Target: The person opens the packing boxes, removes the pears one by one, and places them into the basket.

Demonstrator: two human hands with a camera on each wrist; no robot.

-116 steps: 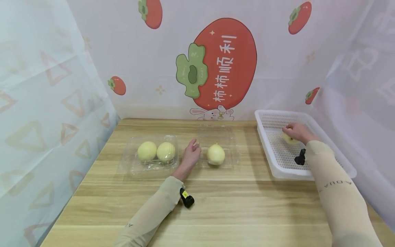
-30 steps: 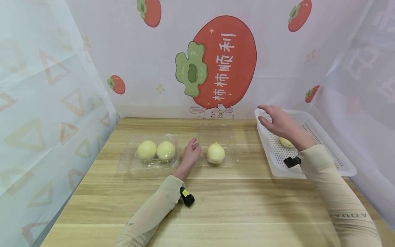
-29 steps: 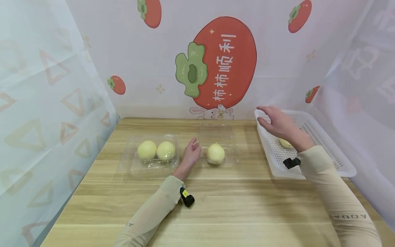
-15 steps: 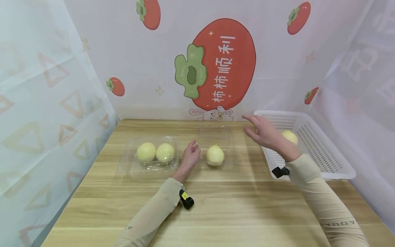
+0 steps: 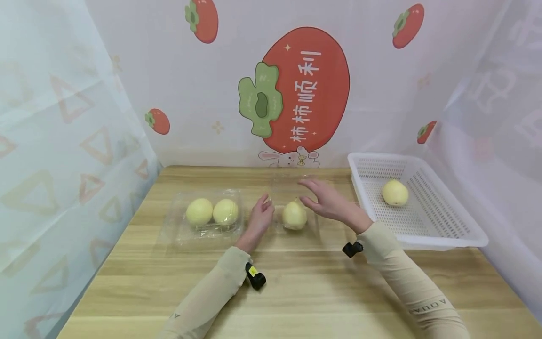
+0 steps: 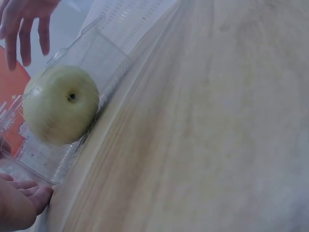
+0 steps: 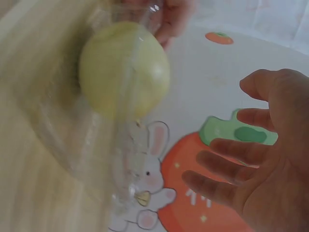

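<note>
A pale yellow pear [image 5: 294,215] sits in the right half of a clear plastic clamshell box [image 5: 312,225], whose lid lies folded back towards the wall. My left hand [image 5: 260,219] pinches the left edge of this box; in the left wrist view its fingers [image 6: 41,195] are at the rim with the thumb opposite. Above the box's right side hovers my right hand [image 5: 328,200], fingers spread and holding nothing. The right wrist view shows that hand's palm [image 7: 270,193] facing the pear [image 7: 125,72].
Left of my left hand stands another clear box [image 5: 186,240] with two pears [image 5: 199,212] inside. A white perforated basket [image 5: 423,241] at the right contains one pear [image 5: 395,193]. Printed cloth walls [image 5: 220,94] close off the wooden table [image 5: 296,292] behind and at both sides.
My right hand held a pear in the basket, let it go there, then moved left, fingers spread, to above the middle box. My left hand has stayed at the box's edge.
</note>
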